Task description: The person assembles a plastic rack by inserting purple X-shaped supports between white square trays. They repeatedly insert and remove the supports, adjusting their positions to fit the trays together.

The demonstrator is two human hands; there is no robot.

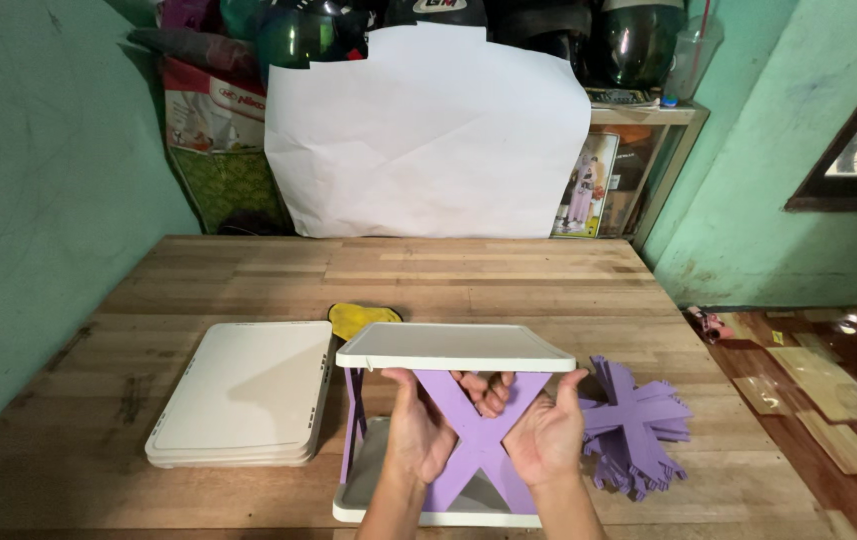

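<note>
L hand (419,430) & R hand (546,440) grasp purple X-brace (476,440) betw white top panel (454,347) & bottom panel (369,490).

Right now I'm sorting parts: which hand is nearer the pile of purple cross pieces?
Right. The right hand is beside the purple pile; the left hand is farther left, across the shelf's purple X.

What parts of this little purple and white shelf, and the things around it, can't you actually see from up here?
All in the head view:
- Left hand and right hand cover part of the purple cross panel.
- The white top tray hides most of the yellow cloth.
- The bottom tray is cut off by the lower edge.
- The white paper sheet hides the shelf contents behind it.
</note>
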